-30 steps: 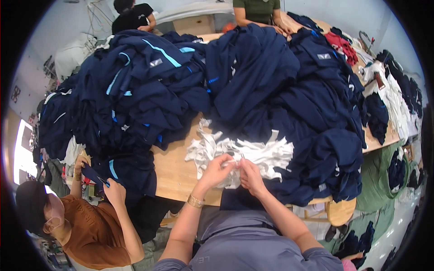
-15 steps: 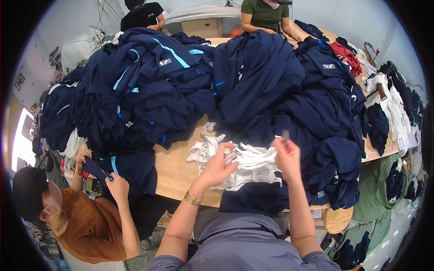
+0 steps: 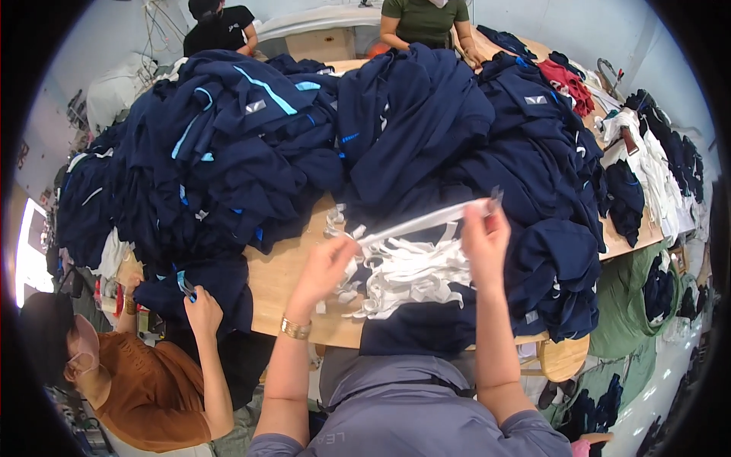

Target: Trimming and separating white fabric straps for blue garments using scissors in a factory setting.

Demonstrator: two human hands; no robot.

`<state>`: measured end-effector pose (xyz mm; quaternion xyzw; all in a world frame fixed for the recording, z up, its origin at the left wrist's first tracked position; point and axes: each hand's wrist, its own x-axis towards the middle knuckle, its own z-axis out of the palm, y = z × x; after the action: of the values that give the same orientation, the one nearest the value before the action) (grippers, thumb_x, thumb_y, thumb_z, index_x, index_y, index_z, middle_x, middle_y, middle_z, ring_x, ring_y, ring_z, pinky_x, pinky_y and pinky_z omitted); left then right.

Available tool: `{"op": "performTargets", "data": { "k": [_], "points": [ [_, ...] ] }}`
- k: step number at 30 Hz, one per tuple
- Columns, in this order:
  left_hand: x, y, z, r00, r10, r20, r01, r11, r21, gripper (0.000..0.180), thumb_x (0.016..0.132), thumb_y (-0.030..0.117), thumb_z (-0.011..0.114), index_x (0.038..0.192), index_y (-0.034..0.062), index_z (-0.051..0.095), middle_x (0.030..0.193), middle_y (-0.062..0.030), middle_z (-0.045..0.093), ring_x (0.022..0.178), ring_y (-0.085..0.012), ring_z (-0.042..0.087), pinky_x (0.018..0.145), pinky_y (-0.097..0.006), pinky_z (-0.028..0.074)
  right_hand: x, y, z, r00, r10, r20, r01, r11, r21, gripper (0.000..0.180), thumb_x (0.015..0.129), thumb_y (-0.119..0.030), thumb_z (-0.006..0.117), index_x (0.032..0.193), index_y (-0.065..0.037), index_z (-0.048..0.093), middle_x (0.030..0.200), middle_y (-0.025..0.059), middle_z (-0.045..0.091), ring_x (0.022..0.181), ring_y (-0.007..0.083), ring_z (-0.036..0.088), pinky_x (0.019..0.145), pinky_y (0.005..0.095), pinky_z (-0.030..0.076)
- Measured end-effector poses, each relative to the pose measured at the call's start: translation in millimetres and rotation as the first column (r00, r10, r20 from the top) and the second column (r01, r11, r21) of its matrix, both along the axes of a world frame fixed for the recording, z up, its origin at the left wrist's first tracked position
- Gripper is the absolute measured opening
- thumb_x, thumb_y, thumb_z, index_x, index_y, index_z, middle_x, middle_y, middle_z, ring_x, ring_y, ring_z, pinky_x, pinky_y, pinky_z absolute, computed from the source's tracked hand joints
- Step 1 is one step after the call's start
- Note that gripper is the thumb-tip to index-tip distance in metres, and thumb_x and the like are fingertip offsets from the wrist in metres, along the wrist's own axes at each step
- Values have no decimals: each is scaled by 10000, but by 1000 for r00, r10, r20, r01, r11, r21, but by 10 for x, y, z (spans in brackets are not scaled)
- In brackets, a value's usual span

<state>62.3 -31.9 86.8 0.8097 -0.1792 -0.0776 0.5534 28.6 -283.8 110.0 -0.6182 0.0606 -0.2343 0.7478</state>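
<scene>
A white fabric strip (image 3: 420, 222) is stretched between my two hands above a loose heap of similar white strips (image 3: 415, 276). My left hand (image 3: 327, 266), with a gold bracelet at its wrist, is closed on the strip's left end. Near the strip's other end, my right hand (image 3: 486, 238) is closed in a pinch. A small greyish, see-through piece (image 3: 496, 195) sticks up past the right fingertips, too blurred to name. Just in front of me, a folded dark navy garment (image 3: 415, 333) lies beneath the heap's near edge.
Large piles of navy garments (image 3: 426, 129) cover the wooden table (image 3: 283, 278) ahead and to the right. At left, a co-worker in a brown shirt (image 3: 156, 381) holds blue-handled scissors (image 3: 189, 291) against navy cloth. Two other people work across the table. A wooden stool (image 3: 563, 359) stands right.
My hands have moved apart, and a white strip now spans them above the heap. My left fingers, spread before, have closed on it. The view has shifted slightly.
</scene>
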Motion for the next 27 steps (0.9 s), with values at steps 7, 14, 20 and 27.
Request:
{"op": "performTargets", "data": {
  "k": [7, 14, 20, 27],
  "points": [
    [50, 43, -9, 1000, -8, 0, 8, 999, 32, 210, 866, 190, 554, 814, -11, 585, 652, 1, 555, 575, -42, 421, 521, -217, 344, -97, -634, -258, 970, -203, -130, 218, 969, 117, 140, 877, -145, 565, 788, -69, 489, 522, -74, 376, 415, -4, 298, 370, 184, 217],
    [-97, -53, -533, 993, -46, -113, 66, 980, 187, 226, 840, 222, 578, 859, 3, 627, 680, -69, 612, 590, -127, 528, 571, -274, 415, -225, -702, -835, 859, -493, -139, 278, 676, -682, 164, 869, -148, 565, 901, 12, 547, 712, -18, 502, 587, 52, 407, 513, 210, 344],
    [-203, -119, -539, 982, 68, -178, -43, 989, 138, 246, 851, 231, 564, 891, -8, 607, 710, -74, 617, 633, -114, 536, 602, -264, 423, -475, 10, -668, 978, -132, -159, 115, 987, -112, 362, 958, -338, 353, 887, -52, 562, 529, -95, 332, 416, -5, 254, 373, 180, 172],
    [-225, -188, -631, 985, 36, -168, -28, 998, 49, 229, 837, 218, 591, 890, -5, 605, 717, -75, 619, 651, -86, 537, 596, -249, 423, -640, 718, -952, 613, 646, -455, -420, 754, 505, 473, 943, -430, 341, 937, -2, 543, 493, -41, 313, 322, 39, 225, 301, 195, 166]
  ]
}}
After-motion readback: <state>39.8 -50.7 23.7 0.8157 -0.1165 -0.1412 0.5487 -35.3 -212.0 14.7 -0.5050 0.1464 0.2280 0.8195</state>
